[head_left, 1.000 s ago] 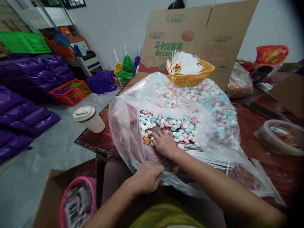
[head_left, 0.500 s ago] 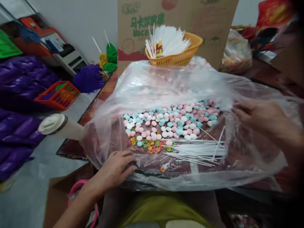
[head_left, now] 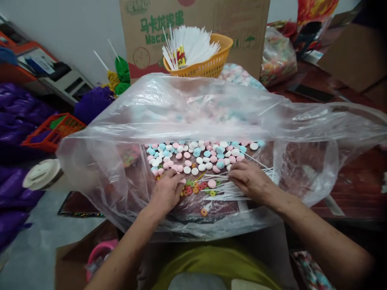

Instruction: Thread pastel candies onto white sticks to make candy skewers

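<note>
My right hand (head_left: 252, 182) pinches at the white paper sticks (head_left: 225, 191); one stick (head_left: 216, 176) runs left from its fingertips. My left hand (head_left: 169, 189) reaches down among the candies, its fingers curled, a pink piece beside the thumb; what they grip is partly hidden. Behind both hands lie round pink, blue and white candies (head_left: 199, 160). Small coloured ring candies (head_left: 195, 188) lie between the hands, and a single orange ring (head_left: 204, 212) sits nearer me. A clear plastic bag (head_left: 181, 131) spreads around and over all this, its mouth open toward me.
A yellow basket (head_left: 208, 71) full of white sticks stands behind the bag, before a cardboard carton (head_left: 242, 24). At the left is a lidded cup (head_left: 42, 174). A bag of colourful candies (head_left: 278, 56) stands back right. An orange crate (head_left: 54, 135) and purple packages (head_left: 21, 110) are beyond the table.
My right hand has left the bag's right edge and moved left onto the sticks. My left hand has moved up and right from the bag's front edge to the candies. The view has shifted right.
</note>
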The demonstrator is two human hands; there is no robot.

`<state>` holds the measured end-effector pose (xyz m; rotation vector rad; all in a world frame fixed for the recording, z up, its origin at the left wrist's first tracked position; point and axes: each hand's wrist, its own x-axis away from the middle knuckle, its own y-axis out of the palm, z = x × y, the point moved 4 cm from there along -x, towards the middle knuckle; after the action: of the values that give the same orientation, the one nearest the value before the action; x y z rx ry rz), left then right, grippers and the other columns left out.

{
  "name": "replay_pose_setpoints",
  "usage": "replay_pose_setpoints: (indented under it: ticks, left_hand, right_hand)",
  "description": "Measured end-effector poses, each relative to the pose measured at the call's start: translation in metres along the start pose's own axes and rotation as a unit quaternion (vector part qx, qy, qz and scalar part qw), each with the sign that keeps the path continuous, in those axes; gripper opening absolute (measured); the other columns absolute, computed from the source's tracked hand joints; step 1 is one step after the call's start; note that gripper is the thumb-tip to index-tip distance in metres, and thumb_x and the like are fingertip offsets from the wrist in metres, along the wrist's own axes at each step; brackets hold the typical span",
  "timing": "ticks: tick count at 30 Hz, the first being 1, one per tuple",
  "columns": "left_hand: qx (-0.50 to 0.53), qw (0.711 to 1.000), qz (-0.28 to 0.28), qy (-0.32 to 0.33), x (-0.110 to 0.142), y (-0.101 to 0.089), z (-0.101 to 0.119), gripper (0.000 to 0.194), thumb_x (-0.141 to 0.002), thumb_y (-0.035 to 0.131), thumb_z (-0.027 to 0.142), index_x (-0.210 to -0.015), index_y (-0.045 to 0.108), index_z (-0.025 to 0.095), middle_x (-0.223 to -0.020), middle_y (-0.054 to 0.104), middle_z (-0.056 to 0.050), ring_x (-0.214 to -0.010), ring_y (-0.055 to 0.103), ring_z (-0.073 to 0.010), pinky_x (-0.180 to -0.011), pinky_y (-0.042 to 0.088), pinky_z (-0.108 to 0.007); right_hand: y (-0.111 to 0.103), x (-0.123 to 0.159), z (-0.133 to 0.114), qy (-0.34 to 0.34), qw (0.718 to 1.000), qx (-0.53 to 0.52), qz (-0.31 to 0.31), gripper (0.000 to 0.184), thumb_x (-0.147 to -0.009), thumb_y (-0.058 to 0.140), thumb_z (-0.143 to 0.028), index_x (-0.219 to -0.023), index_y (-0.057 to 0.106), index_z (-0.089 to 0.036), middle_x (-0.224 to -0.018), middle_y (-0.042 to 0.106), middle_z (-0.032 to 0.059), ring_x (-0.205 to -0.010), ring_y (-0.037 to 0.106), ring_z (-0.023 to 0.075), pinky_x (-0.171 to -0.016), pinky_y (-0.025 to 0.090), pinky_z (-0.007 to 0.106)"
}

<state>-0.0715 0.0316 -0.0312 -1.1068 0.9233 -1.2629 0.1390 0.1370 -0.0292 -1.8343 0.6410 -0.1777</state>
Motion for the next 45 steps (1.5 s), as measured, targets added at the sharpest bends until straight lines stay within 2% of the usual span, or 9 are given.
replay_pose_setpoints:
  ticks: [3, 6, 12, 16, 21, 33, 38, 41, 45]
  left_hand:
    - [0.089, 0.995, 0.018, 0.038, 0.009, 0.003, -0.008, 0.024, -0.083, 0.044, 0.022, -0.096, 0.063, 0.017, -0.099, 0.059, -0.009, -0.093, 0.055, -0.0199, -0.086, 0.043, -0.034]
    - [0.273, 0.957, 0.083, -0.044, 0.014, -0.001, -0.018, 0.017, -0.077, 0.054, 0.023, -0.090, 0.064, 0.017, -0.093, 0.063, -0.006, -0.088, 0.056, -0.0193, -0.083, 0.044, -0.035]
    - [0.804, 0.536, 0.040, -0.255, 0.032, 0.005, -0.026, 0.023, -0.067, 0.068, 0.017, -0.089, 0.061, 0.016, -0.073, 0.062, 0.000, -0.058, 0.057, -0.0079, -0.058, 0.050, -0.022]
    - [0.871, 0.409, 0.025, -0.272, 0.040, 0.010, -0.020, 0.011, -0.070, 0.066, 0.012, -0.081, 0.063, 0.011, -0.076, 0.063, -0.003, -0.068, 0.061, -0.0091, -0.069, 0.053, -0.022]
    - [0.868, 0.426, 0.033, -0.253, 0.040, 0.008, -0.003, 0.017, -0.067, 0.070, 0.017, -0.081, 0.064, 0.011, -0.071, 0.061, 0.000, -0.059, 0.057, -0.0062, -0.056, 0.051, -0.017]
    - [0.734, 0.638, 0.133, -0.188, 0.060, -0.001, 0.015, 0.035, -0.062, 0.075, 0.022, -0.095, 0.067, 0.014, -0.091, 0.069, -0.004, -0.082, 0.062, -0.0150, -0.079, 0.049, -0.027]
    - [0.779, 0.563, 0.157, -0.225, 0.062, 0.001, 0.010, 0.032, -0.054, 0.077, 0.020, -0.084, 0.067, 0.015, -0.078, 0.069, -0.001, -0.071, 0.062, -0.0122, -0.072, 0.051, -0.027]
    - [0.760, 0.574, 0.183, -0.245, 0.064, 0.001, 0.006, 0.034, -0.052, 0.076, 0.017, -0.084, 0.065, 0.014, -0.074, 0.067, 0.000, -0.067, 0.060, -0.0111, -0.067, 0.052, -0.025]
    - [0.733, 0.600, 0.211, -0.241, 0.065, 0.001, 0.005, 0.034, -0.053, 0.074, 0.016, -0.085, 0.064, 0.015, -0.077, 0.067, 0.000, -0.070, 0.061, -0.0116, -0.068, 0.051, -0.025]
  right_hand:
    - [-0.017, -0.006, -0.012, 0.062, 0.991, -0.060, 0.106, 0.021, -0.087, 0.038, -0.020, -0.086, 0.059, -0.016, -0.079, 0.057, 0.0064, -0.074, 0.052, 0.0160, -0.067, 0.039, 0.026]
    - [-0.008, -0.033, -0.035, 0.108, 0.994, -0.008, 0.032, 0.022, -0.086, 0.039, -0.023, -0.091, 0.059, -0.018, -0.085, 0.057, 0.0065, -0.073, 0.053, 0.0164, -0.062, 0.039, 0.026]
    - [0.034, -0.074, -0.044, 0.119, 0.981, 0.087, -0.124, 0.020, -0.083, 0.043, -0.023, -0.084, 0.063, -0.019, -0.090, 0.056, 0.0072, -0.065, 0.054, 0.0140, -0.052, 0.033, 0.024]
    - [0.016, -0.072, -0.052, 0.117, 0.988, -0.076, -0.072, 0.024, -0.086, 0.042, -0.029, -0.078, 0.061, -0.016, -0.073, 0.054, 0.0033, -0.062, 0.050, 0.0125, -0.055, 0.035, 0.023]
    - [0.008, -0.059, -0.108, 0.102, 0.863, -0.492, -0.060, 0.027, -0.084, 0.048, -0.042, -0.085, 0.057, -0.017, -0.064, 0.050, -0.0025, -0.056, 0.045, 0.0097, -0.052, 0.038, 0.022]
    - [0.046, -0.040, -0.119, 0.188, 0.744, -0.640, 0.036, 0.023, -0.080, 0.054, -0.042, -0.081, 0.046, -0.020, -0.061, 0.048, -0.0055, -0.046, 0.040, 0.0066, -0.041, 0.033, 0.018]
    - [0.016, -0.024, -0.111, 0.161, 0.874, -0.457, 0.049, 0.026, -0.086, 0.046, -0.038, -0.106, 0.049, -0.024, -0.082, 0.060, 0.0013, -0.066, 0.058, 0.0131, -0.056, 0.046, 0.024]
    - [0.003, -0.005, -0.116, 0.078, 0.965, -0.249, 0.036, 0.036, -0.088, 0.040, -0.028, -0.124, 0.046, -0.029, -0.109, 0.060, 0.0063, -0.098, 0.058, 0.0191, -0.079, 0.047, 0.030]
    - [0.014, 0.013, -0.125, 0.076, 0.996, -0.027, -0.023, 0.049, -0.085, 0.037, -0.020, -0.133, 0.039, -0.032, -0.097, 0.066, 0.0065, -0.074, 0.065, 0.0205, -0.058, 0.049, 0.028]
